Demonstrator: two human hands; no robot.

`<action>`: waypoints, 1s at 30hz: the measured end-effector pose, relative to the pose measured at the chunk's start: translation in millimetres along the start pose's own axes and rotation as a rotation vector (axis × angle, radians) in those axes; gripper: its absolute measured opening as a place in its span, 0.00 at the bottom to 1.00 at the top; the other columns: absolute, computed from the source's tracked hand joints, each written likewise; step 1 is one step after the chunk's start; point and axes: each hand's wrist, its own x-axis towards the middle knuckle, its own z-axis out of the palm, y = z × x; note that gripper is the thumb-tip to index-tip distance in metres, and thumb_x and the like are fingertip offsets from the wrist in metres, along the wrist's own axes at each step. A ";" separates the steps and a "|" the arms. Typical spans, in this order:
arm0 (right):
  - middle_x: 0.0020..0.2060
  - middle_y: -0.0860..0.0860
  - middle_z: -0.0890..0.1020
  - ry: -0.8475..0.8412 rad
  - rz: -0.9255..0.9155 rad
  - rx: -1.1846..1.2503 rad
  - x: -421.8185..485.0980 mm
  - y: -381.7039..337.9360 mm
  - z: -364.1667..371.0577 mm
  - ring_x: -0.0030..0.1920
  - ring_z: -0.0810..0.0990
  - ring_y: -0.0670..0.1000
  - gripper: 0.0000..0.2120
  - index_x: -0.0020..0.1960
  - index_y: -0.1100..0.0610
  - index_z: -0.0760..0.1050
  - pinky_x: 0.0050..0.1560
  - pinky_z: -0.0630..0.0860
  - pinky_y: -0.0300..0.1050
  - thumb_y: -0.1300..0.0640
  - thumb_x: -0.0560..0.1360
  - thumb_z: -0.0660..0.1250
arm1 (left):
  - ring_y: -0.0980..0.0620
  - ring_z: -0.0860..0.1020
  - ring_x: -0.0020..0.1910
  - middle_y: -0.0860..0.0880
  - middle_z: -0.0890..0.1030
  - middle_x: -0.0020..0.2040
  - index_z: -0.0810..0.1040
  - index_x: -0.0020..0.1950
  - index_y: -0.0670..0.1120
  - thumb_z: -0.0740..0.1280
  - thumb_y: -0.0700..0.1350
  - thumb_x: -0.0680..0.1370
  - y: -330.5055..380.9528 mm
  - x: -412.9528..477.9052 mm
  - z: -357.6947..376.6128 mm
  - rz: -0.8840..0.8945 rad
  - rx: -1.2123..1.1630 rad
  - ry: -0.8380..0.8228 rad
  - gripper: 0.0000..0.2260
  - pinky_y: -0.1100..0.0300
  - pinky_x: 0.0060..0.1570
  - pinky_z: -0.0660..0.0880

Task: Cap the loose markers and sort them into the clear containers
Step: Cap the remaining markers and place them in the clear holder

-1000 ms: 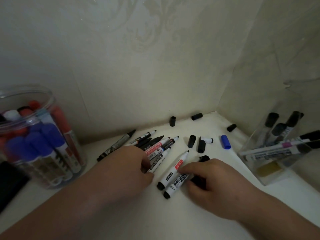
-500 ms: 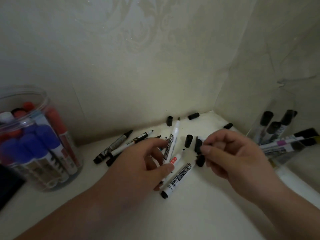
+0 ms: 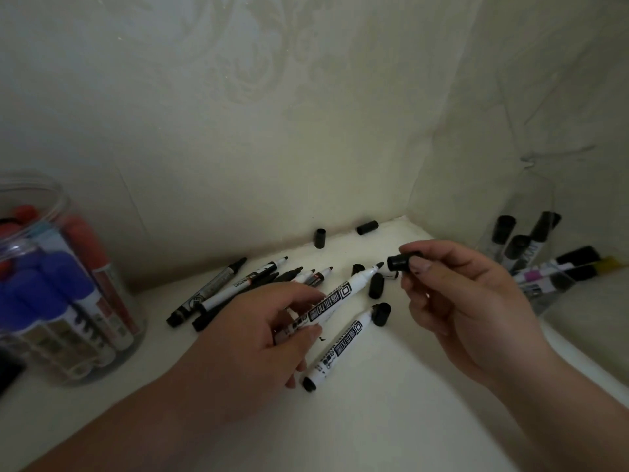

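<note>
Both busy: left hand (image 3: 272,335) grips the uncapped white marker (image 3: 337,294) above the desk (image 3: 374,420); right hand (image 3: 459,301) pinches a black cap (image 3: 400,263) just beside its nib (image 3: 378,265) (misaligned, the nib could smear ink, or the cap slip).

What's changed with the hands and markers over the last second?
The left hand lifted a white marker out of the pile and swung its tip rightward. The right hand picked up a black cap and raised it near that tip. The round jar, the clear box and the caps by the wall stayed put.
</note>
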 end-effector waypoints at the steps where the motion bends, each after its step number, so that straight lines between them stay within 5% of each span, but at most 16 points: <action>1: 0.30 0.58 0.76 0.005 -0.007 -0.001 0.0 -0.4 -0.1 0.27 0.73 0.48 0.09 0.46 0.62 0.80 0.21 0.59 0.35 0.63 0.66 0.68 | 0.48 0.81 0.27 0.54 0.83 0.37 0.80 0.51 0.62 0.71 0.40 0.78 1.3 -0.7 0.3 0.004 0.004 -0.005 0.15 0.61 0.29 0.77; 7: 0.30 0.59 0.79 -0.118 0.006 -0.132 -1.1 1.5 -1.6 0.27 0.68 0.51 0.07 0.43 0.56 0.85 0.27 0.55 0.38 0.62 0.65 0.75 | 0.57 0.81 0.35 0.63 0.80 0.44 0.75 0.57 0.69 0.72 0.45 0.77 -0.8 -1.6 -3.9 0.120 0.229 -0.037 0.18 0.63 0.35 0.78; 14: 0.36 0.62 0.84 -0.381 0.079 -0.343 -12.5 10.1 4.6 0.31 0.81 0.54 0.07 0.46 0.60 0.83 0.22 0.75 0.42 0.63 0.68 0.74 | 0.67 0.79 0.48 0.67 0.80 0.49 0.79 0.61 0.61 0.64 0.61 0.79 -1.9 1.1 -4.5 0.361 0.436 -0.097 0.13 0.71 0.46 0.72; 20: 0.35 0.59 0.85 -0.452 0.121 -0.468 -21.1 9.6 12.7 0.29 0.81 0.51 0.03 0.44 0.62 0.83 0.30 0.82 0.47 0.68 0.73 0.72 | 0.63 0.77 0.39 0.59 0.78 0.39 0.84 0.54 0.59 0.61 0.64 0.81 -0.5 1.8 -10.3 0.470 0.553 -0.104 0.15 0.67 0.36 0.72; 25: 0.35 0.62 0.84 -0.455 0.109 -0.384 -21.5 10.6 14.0 0.27 0.79 0.54 0.02 0.44 0.64 0.82 0.27 0.80 0.47 0.65 0.72 0.73 | 0.61 0.77 0.37 0.57 0.78 0.38 0.84 0.56 0.57 0.64 0.61 0.81 -1.2 2.6 -13.9 0.535 0.554 -0.090 0.13 0.63 0.37 0.73; 30: 0.30 0.58 0.82 -0.433 -0.006 -0.457 -17.9 -5.4 6.3 0.24 0.75 0.49 0.05 0.42 0.59 0.83 0.23 0.72 0.39 0.58 0.69 0.76 | 0.64 0.75 0.39 0.60 0.76 0.38 0.84 0.58 0.53 0.65 0.58 0.81 7.4 6.1 -3.5 0.564 0.443 -0.031 0.14 0.74 0.40 0.68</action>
